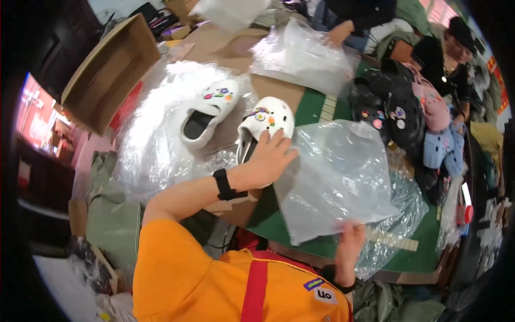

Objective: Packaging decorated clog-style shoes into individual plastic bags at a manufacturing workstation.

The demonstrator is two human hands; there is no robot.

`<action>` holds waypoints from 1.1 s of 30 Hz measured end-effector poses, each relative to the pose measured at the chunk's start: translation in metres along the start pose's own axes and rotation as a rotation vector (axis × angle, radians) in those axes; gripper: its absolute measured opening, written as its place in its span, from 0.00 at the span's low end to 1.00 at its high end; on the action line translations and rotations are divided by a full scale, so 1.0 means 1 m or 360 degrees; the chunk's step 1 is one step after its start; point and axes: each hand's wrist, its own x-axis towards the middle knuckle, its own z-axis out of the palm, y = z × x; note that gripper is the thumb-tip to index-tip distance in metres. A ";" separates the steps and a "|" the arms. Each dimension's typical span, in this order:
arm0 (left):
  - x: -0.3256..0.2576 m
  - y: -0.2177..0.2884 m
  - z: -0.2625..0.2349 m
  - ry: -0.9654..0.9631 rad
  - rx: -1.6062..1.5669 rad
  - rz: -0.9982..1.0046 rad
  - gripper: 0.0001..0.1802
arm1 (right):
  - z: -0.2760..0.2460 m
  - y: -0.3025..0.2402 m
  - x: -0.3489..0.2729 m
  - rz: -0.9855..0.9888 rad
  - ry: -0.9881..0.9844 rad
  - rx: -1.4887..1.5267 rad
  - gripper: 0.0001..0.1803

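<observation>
My left hand, with a black band on the wrist, grips the heel end of a white clog that has coloured charms on its toe. A second white clog with charms lies just to its left on crinkled plastic. My right hand pinches the near edge of a large clear plastic bag, which lies spread on the green table mat right beside the held clog.
A heap of clear bags lies at the left and an open cardboard box behind it. Black clogs, a pink one and a blue one are piled at the right. Two other people work at the far side, one handling a bag.
</observation>
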 end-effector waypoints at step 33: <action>0.029 0.085 -0.040 0.0083 -0.1169 0.0119 0.13 | -0.128 -0.027 -0.038 -0.0846 -0.0117 -0.2270 0.13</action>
